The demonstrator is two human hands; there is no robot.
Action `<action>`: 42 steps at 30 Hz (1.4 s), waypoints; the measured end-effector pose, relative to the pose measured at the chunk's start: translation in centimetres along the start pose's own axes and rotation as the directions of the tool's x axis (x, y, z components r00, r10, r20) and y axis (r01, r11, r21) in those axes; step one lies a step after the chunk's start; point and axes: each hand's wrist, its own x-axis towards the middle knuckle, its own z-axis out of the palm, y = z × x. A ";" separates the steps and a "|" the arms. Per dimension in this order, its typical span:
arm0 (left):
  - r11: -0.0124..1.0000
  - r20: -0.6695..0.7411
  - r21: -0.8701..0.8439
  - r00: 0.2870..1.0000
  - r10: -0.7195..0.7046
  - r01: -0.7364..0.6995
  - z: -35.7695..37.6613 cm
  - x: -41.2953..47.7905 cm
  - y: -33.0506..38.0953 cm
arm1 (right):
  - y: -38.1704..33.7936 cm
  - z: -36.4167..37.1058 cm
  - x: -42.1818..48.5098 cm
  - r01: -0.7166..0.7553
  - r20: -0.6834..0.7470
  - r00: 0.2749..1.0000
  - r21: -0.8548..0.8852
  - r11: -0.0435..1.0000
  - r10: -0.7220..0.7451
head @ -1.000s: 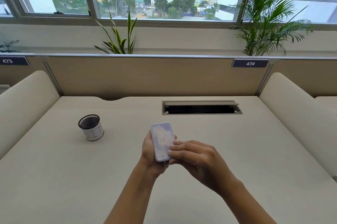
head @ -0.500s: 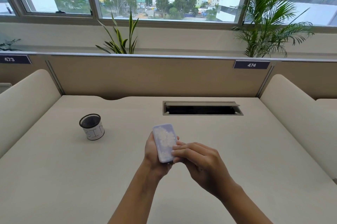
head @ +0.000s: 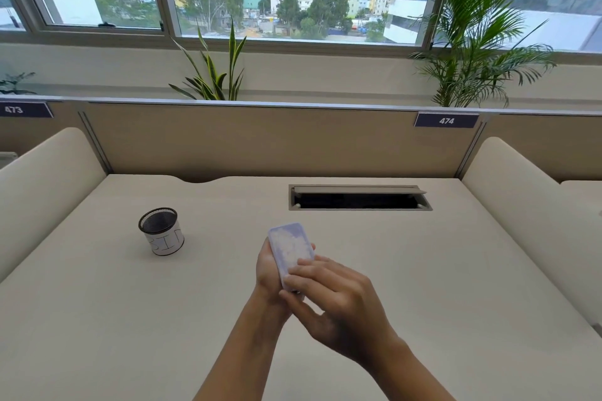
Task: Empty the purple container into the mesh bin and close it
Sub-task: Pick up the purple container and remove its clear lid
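Note:
A flat purple container (head: 290,250) with a translucent lid and pale contents showing through is held above the middle of the desk. My left hand (head: 268,273) cradles it from behind and below. My right hand (head: 329,299) has its fingertips on the container's near end, thumb underneath. The lid looks closed on the container. The mesh bin (head: 161,234), a small black wire cup wrapped in a white paper label, stands upright on the desk to the left, well apart from both hands.
The beige desk (head: 423,286) has an open cable slot (head: 358,200) at the back right of the hands. Padded dividers rise on the left (head: 42,185) and right (head: 521,205). A back panel with tag 474 (head: 446,121) closes the far edge.
Both hands and the container stay in nearly the same spot. My right fingers have shifted slightly along the container's near end.

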 end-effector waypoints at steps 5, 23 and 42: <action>1.000 0.017 -0.022 1.000 0.000 0.000 0.0 -0.2 0.0 | 0.1 0.6 -0.4 0.051 -0.022 0.998 -0.056 0.997 -0.052; 1.000 -0.039 -0.026 0.999 0.004 -0.005 -0.6 0.1 0.3 | 0.0 2.0 -0.7 -0.070 -0.128 0.988 0.092 0.993 0.082; 0.998 -0.087 0.049 0.995 0.049 -0.045 0.3 0.8 -1.1 | -0.2 1.5 -0.2 -0.448 -0.318 0.571 0.652 0.612 0.757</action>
